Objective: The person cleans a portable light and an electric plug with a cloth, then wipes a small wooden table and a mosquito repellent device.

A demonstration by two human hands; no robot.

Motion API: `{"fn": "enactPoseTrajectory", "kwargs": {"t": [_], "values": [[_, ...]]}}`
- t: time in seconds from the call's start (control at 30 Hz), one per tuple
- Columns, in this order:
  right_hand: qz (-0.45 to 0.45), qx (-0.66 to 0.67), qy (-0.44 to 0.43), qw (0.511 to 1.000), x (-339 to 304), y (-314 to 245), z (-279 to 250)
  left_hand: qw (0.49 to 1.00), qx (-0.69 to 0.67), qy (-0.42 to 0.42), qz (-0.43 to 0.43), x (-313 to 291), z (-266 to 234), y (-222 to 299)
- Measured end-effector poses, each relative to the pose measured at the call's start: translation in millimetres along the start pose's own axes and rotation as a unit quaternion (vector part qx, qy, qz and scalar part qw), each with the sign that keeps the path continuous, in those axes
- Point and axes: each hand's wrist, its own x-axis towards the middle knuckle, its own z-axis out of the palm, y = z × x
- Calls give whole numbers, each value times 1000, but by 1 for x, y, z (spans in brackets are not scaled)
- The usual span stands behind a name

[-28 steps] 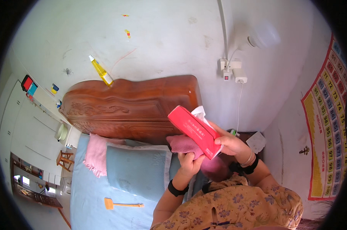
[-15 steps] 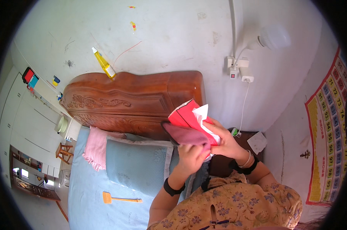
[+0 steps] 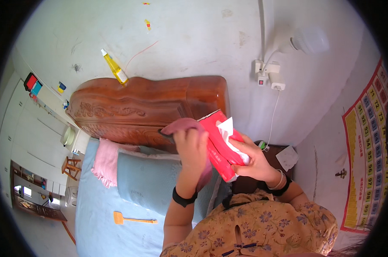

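White painted wall [image 3: 194,38], marked with scuffs and scribbles, backs the site, with a reddish-brown carved wooden headboard [image 3: 129,107] standing against it. Bed [image 3: 97,233] below is dressed in a light blue sheet. On it lie a blue quilted pillow with a pale border [image 3: 146,188], a pink frilled pillow [image 3: 104,165] and an orange plastic fly swatter [image 3: 131,220], laid flat near the blue pillow.

Left grip [image 3: 190,147]: fingers bent and closed on a dusky pink cloth with a dark edge [image 3: 184,124]. The cloth spreads above the knuckles and also shows below, beside the wrist. A black band [image 3: 184,198] encircles that wrist.

Right grip [image 3: 259,162]: closed on a red rectangular tissue pack with pale printing [image 3: 219,158], thumb across its near face, other fingers toward its far side. The pack is tilted, held in the air just beside the cloth; whether the two touch cannot be told. White tissue [image 3: 226,127] protrudes from its opening.

Surroundings: a slim yellow bottle with a white cap [image 3: 114,67] stands at the headboard's top edge, leaning in view. Behind the right forearm, a dark brown bedside counter [image 3: 272,154] carries a white sheet [image 3: 287,158]. White power sockets [image 3: 269,73] are fixed above; a red-bordered number chart [image 3: 365,162] hangs at far right.
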Motion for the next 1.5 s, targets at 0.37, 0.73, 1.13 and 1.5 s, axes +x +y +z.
{"fn": "enactPoseTrajectory", "kwargs": {"t": [0.37, 0.73, 1.13, 1.5], "values": [[53, 173, -41, 983, 0, 2, -24, 960, -135, 102, -224, -39, 7, -13], [136, 282, -99, 945, -8, 27, -19, 788, -526, -57, -315, -9, -5, -3], [-103, -64, -5, 993, 14, 8, -2, 620, -670, -24, -407, -69, 24, 16], [-152, -233, -86, 957, 17, -1, 16, 744, -562, 13, -362, -65, 6, -3]]}}
